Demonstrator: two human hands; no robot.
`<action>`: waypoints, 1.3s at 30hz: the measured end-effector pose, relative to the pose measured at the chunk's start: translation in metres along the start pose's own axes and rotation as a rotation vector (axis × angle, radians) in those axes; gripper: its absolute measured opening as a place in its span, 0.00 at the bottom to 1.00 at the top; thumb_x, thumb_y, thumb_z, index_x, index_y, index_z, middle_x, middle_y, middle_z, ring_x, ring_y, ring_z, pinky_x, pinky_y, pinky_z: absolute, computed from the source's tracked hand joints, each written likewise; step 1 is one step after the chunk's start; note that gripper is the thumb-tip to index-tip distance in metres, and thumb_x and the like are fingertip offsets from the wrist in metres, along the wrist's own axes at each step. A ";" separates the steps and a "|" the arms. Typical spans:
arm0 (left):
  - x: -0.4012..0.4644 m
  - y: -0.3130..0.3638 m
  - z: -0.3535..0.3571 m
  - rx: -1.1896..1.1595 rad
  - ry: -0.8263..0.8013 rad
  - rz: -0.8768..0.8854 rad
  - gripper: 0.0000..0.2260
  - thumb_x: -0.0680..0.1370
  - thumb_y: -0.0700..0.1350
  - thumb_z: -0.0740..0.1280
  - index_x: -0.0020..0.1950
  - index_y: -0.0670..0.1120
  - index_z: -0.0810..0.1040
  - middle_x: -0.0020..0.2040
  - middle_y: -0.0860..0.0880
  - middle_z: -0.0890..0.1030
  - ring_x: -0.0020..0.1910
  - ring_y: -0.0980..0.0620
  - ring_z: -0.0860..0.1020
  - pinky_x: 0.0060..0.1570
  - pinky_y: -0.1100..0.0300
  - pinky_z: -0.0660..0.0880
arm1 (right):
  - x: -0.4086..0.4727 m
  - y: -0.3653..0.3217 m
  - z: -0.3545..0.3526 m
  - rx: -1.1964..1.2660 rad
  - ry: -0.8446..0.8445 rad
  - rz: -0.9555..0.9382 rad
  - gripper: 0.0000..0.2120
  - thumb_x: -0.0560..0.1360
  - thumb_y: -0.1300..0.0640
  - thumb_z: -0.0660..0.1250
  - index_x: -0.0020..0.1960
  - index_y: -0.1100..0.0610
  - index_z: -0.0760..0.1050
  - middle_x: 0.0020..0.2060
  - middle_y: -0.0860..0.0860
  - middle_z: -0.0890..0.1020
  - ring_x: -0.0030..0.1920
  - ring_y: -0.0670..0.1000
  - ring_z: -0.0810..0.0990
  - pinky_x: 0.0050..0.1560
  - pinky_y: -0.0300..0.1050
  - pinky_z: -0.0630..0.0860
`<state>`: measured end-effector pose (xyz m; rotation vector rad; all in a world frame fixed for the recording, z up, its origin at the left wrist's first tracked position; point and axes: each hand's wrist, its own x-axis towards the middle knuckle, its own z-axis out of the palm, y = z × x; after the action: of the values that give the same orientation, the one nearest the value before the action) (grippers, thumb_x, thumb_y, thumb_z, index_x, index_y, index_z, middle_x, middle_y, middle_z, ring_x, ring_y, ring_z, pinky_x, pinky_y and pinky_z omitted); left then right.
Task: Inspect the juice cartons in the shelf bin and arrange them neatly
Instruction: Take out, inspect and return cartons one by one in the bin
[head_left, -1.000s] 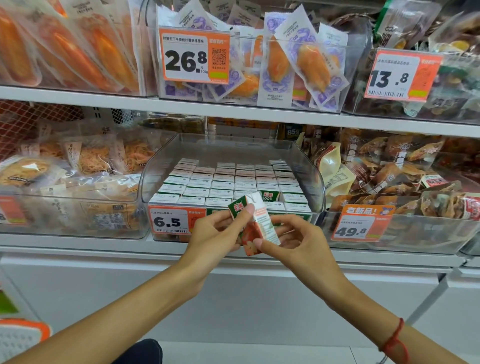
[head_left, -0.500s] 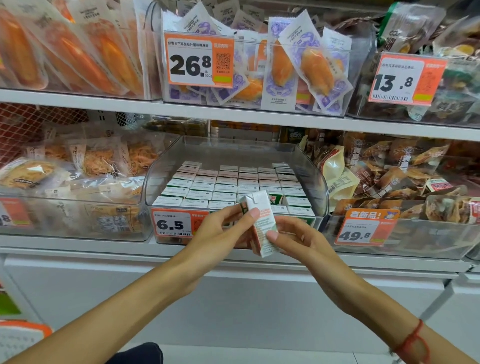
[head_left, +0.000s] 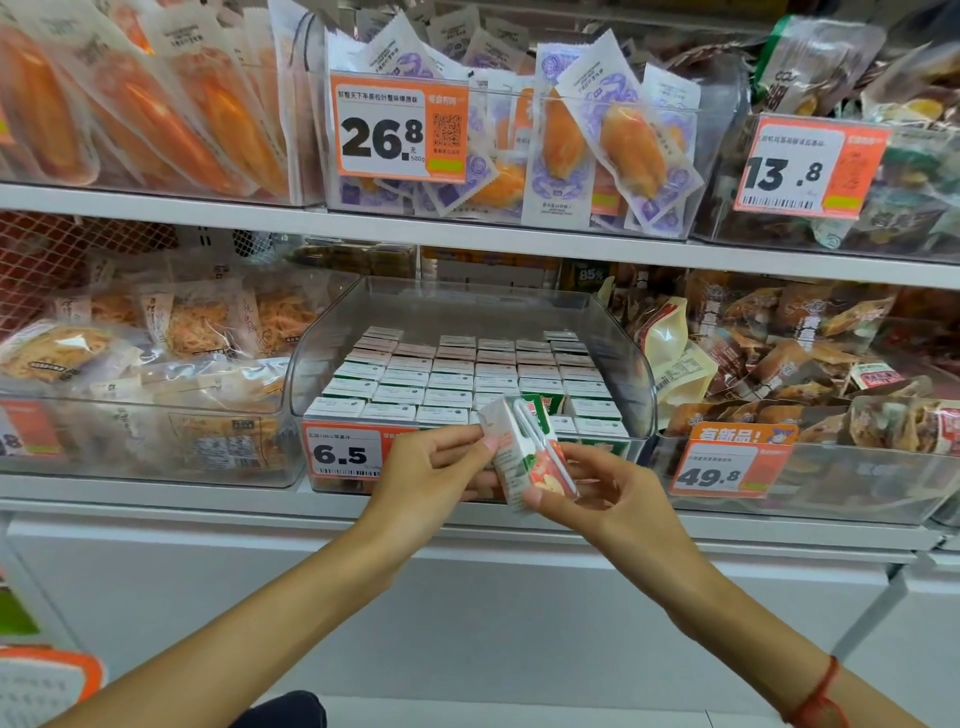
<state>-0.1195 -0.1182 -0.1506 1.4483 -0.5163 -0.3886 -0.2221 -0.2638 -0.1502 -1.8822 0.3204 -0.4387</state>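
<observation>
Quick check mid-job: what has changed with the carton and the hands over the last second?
The juice carton has been turned between the fingers: its straw side now faces the camera, where a plain side showed before. Both the left hand and the right hand kept their grip on it throughout, in front of the shelf bin. The rows of cartons in the bin, with one gap, stayed as they were.

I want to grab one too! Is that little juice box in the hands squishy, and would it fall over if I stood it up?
Probably a bit squishy: the juice carton is thin card, and both the left hand and the right hand pinch it lightly. It likely stands fine; the cartons in the bin sit upright on flat bases.
</observation>
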 end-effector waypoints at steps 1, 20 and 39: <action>0.000 0.000 0.001 0.016 0.005 0.001 0.06 0.79 0.44 0.67 0.55 0.50 0.81 0.42 0.53 0.86 0.41 0.58 0.85 0.37 0.69 0.78 | 0.000 0.000 0.001 -0.048 0.037 -0.028 0.19 0.65 0.50 0.79 0.51 0.40 0.76 0.41 0.38 0.84 0.43 0.38 0.82 0.40 0.30 0.77; 0.001 0.006 -0.021 -0.105 -0.221 -0.362 0.22 0.69 0.60 0.72 0.57 0.47 0.83 0.52 0.48 0.86 0.51 0.52 0.84 0.44 0.62 0.81 | 0.003 -0.009 -0.001 0.272 -0.109 0.161 0.25 0.66 0.40 0.70 0.53 0.57 0.80 0.48 0.59 0.85 0.47 0.56 0.84 0.44 0.39 0.80; -0.004 0.009 -0.023 0.709 -0.151 0.712 0.26 0.70 0.53 0.71 0.68 0.56 0.72 0.61 0.60 0.78 0.62 0.61 0.76 0.58 0.63 0.77 | 0.001 0.003 -0.026 0.051 -0.154 -0.302 0.24 0.66 0.52 0.74 0.61 0.45 0.77 0.57 0.40 0.83 0.61 0.42 0.79 0.56 0.32 0.75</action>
<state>-0.1109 -0.0963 -0.1433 1.7803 -1.3304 0.2946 -0.2327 -0.2869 -0.1448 -1.9069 -0.0794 -0.4952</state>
